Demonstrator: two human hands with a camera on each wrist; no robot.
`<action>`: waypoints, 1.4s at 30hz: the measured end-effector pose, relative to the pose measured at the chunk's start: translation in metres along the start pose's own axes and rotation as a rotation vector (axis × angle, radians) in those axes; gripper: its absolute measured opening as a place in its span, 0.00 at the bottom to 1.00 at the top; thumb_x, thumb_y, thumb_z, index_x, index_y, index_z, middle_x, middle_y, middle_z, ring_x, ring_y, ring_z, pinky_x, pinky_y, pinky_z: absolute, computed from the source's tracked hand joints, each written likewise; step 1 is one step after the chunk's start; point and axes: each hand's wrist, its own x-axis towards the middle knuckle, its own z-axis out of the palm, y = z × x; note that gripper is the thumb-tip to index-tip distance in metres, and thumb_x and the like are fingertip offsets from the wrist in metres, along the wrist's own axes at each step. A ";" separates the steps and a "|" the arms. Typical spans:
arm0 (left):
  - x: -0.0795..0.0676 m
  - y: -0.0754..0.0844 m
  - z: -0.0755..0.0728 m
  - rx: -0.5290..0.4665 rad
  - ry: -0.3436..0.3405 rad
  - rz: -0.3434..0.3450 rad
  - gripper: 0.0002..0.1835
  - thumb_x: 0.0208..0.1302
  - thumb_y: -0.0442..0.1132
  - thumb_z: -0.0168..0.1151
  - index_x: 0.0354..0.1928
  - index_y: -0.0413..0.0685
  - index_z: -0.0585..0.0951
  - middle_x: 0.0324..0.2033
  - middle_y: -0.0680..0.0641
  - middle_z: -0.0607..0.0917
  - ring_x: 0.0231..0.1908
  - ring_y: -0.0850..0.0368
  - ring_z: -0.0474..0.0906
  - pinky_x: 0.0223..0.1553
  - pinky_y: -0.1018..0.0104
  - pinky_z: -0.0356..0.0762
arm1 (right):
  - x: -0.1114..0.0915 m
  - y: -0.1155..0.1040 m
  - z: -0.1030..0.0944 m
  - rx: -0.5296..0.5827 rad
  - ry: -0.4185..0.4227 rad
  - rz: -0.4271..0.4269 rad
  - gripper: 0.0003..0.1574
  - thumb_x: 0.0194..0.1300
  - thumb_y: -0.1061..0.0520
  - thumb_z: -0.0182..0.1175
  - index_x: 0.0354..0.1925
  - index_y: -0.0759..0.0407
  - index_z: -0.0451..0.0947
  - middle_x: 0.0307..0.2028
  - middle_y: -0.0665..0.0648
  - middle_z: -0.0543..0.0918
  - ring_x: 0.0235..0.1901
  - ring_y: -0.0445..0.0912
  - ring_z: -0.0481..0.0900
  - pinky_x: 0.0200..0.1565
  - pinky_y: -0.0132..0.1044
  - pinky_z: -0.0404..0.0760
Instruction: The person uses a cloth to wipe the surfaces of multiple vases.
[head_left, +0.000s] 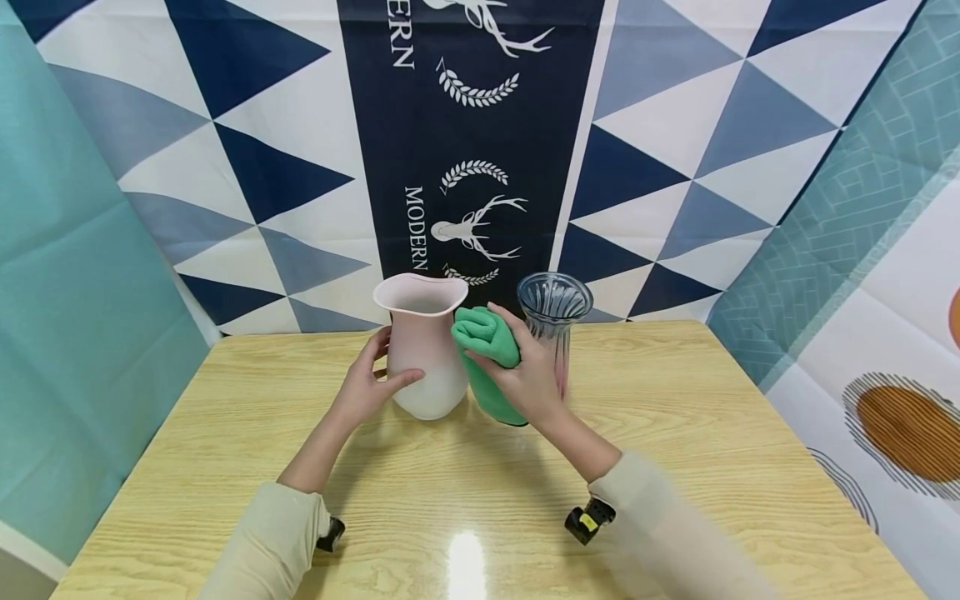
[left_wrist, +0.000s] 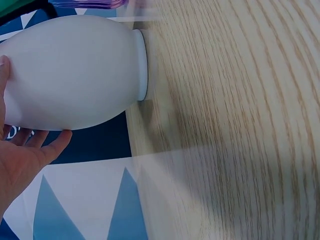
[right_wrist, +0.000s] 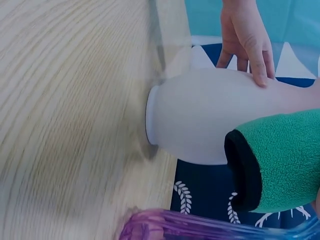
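Observation:
A matte vase (head_left: 431, 346), pink at its wavy rim and white lower down, stands upright toward the back of the table. My left hand (head_left: 367, 387) holds its left side, thumb across the front and fingers round the side. In my right hand (head_left: 531, 375) is a rolled green towel (head_left: 486, 333), gripped between thumb and fingers at the vase's right side. The right wrist view shows the fuzzy towel (right_wrist: 280, 160) with a dark edge, overlapping the pale vase (right_wrist: 205, 115).
Just right of the right hand, a ribbed glass vase (head_left: 555, 300), blue at the top and pink-purple below, stands partly hidden. The wooden table (head_left: 420, 517) ends at a patterned cloth backdrop (head_left: 300, 225), with more cloth at both sides.

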 end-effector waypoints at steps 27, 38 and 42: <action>0.001 -0.005 0.000 -0.025 -0.005 0.022 0.44 0.53 0.49 0.70 0.69 0.56 0.58 0.66 0.49 0.64 0.65 0.46 0.62 0.59 0.47 0.70 | -0.007 0.012 0.036 -0.152 0.026 0.032 0.48 0.47 0.52 0.74 0.64 0.60 0.65 0.54 0.63 0.79 0.52 0.53 0.78 0.53 0.47 0.77; 0.001 -0.003 0.000 -0.014 -0.003 0.015 0.44 0.53 0.50 0.69 0.69 0.56 0.58 0.65 0.49 0.64 0.65 0.46 0.62 0.59 0.47 0.70 | -0.007 0.009 0.039 -0.223 0.022 0.046 0.41 0.50 0.54 0.71 0.61 0.59 0.68 0.52 0.63 0.80 0.50 0.54 0.80 0.51 0.47 0.79; 0.001 -0.001 0.001 -0.007 -0.003 0.005 0.44 0.53 0.50 0.69 0.69 0.56 0.58 0.66 0.49 0.64 0.64 0.46 0.62 0.59 0.47 0.70 | -0.012 0.014 0.038 -0.249 0.003 0.077 0.40 0.50 0.53 0.71 0.61 0.59 0.69 0.52 0.63 0.81 0.49 0.54 0.80 0.50 0.47 0.79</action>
